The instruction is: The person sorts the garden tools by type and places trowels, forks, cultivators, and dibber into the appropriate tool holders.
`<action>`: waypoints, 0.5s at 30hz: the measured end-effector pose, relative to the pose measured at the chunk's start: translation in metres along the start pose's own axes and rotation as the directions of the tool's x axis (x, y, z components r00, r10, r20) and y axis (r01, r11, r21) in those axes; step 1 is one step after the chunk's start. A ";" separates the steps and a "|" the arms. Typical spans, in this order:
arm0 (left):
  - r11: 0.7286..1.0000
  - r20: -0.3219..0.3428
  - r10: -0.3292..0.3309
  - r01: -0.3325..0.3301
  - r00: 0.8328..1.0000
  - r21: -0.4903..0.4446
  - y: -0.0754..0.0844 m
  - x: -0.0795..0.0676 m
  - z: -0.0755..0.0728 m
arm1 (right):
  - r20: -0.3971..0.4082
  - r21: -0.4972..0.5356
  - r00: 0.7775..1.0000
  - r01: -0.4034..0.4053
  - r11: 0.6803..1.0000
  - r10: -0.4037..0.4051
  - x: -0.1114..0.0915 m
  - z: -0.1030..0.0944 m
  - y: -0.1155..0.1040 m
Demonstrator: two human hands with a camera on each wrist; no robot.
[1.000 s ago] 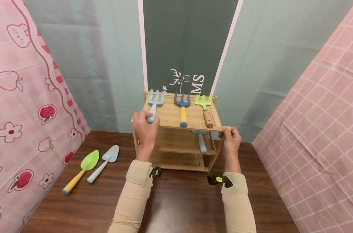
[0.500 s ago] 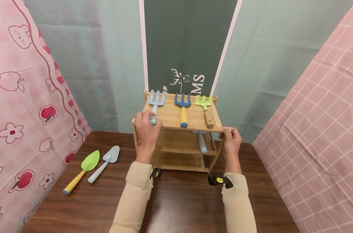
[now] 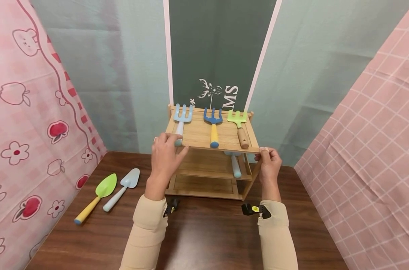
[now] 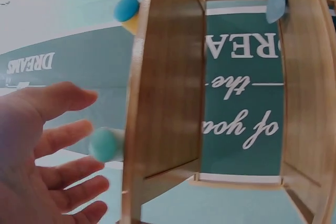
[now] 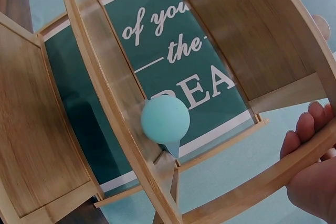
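Since half a second ago, the left hand (image 3: 165,155) has opened and backed off a little toward 7 o'clock. Its fingers are spread; I can't tell if one touches the light blue fork (image 3: 180,125). That fork lies on top of the wooden rack (image 3: 197,137), on the 9 o'clock side, its long way from 6 to 12, prongs at 12. The right hand (image 3: 270,165) pinches the rack's 4 o'clock corner. The left wrist view shows white words (image 4: 231,82) through the rack; the head view hides them.
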State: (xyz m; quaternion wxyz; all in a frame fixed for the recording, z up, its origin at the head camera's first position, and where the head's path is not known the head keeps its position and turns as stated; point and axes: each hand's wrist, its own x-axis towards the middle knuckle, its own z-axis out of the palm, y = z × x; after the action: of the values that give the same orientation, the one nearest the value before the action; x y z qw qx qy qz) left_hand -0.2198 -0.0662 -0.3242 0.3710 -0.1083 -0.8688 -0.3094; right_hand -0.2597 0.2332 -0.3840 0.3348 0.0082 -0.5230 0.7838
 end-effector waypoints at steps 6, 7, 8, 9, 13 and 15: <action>0.997 0.098 -0.034 0.027 0.995 0.072 0.003 -0.009 -0.012 | 0.005 -0.004 1.000 0.008 1.000 -0.008 0.000 0.000 0.000; 0.996 0.112 -0.038 0.028 0.993 0.085 0.003 -0.010 -0.014 | 0.006 -0.003 1.000 0.010 1.000 -0.010 0.000 0.000 0.000; 0.995 0.127 -0.042 0.030 0.991 0.097 0.004 -0.012 -0.015 | 0.007 -0.002 1.000 0.012 1.000 -0.012 0.000 0.000 0.000; 0.994 0.140 -0.048 0.033 0.989 0.107 0.004 -0.013 -0.017 | 0.009 -0.006 1.000 0.015 1.000 -0.015 0.000 0.000 0.000; 0.988 0.194 -0.050 0.021 0.980 0.152 0.005 -0.019 -0.022 | 0.011 -0.012 1.000 0.019 1.000 -0.019 0.000 0.000 0.000; 0.987 0.223 -0.051 0.014 0.973 0.162 0.004 -0.021 -0.025 | 0.010 -0.013 1.000 0.019 1.000 -0.019 0.000 0.000 0.000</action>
State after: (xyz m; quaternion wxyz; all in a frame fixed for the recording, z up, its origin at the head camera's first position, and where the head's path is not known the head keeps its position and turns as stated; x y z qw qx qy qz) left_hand -0.1892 -0.0773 -0.3241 0.2719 -0.0987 -0.9290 -0.2308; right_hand -0.2594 0.2335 -0.3840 0.3396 0.0148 -0.5297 0.7771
